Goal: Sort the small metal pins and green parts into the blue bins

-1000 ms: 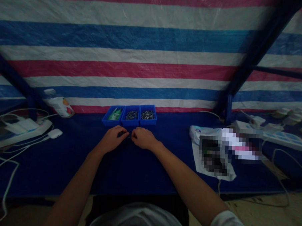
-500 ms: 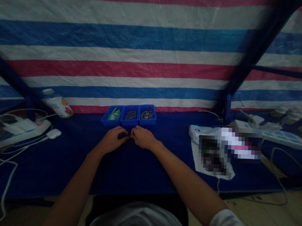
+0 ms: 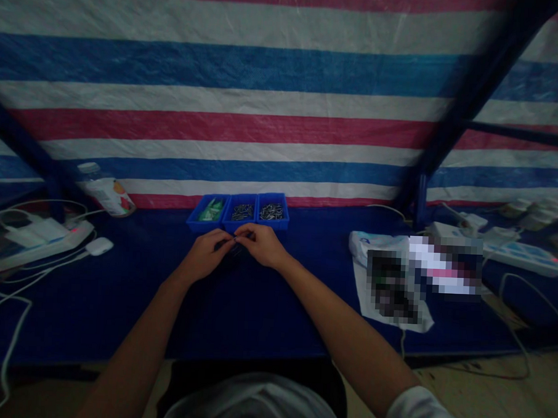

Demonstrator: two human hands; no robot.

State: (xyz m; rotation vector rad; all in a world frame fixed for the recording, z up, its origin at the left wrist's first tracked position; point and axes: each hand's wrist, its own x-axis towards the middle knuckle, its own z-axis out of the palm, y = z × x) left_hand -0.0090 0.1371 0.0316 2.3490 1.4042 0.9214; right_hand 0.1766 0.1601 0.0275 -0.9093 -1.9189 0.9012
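Three small blue trays stand side by side at the back of the blue table (image 3: 255, 319). Green and white pieces fill the left tray (image 3: 208, 211); small metal parts lie in the middle tray (image 3: 242, 212) and the right tray (image 3: 272, 211). Just in front of them, my left hand (image 3: 207, 250) and my right hand (image 3: 260, 243) meet at the fingertips. Both are closed in a pinch around something small and dark, too small to make out.
A bottle (image 3: 108, 192) and a white power strip (image 3: 41, 242) with cables are at the left. On the right lie a white plastic bag (image 3: 363, 246), partly pixelated, and another power strip (image 3: 526, 255). A striped sheet (image 3: 266, 79) hangs behind.
My right hand has shifted slightly left and up, its fingers now over the tips of my left hand. My left hand has moved slightly and its fingers are closer together.
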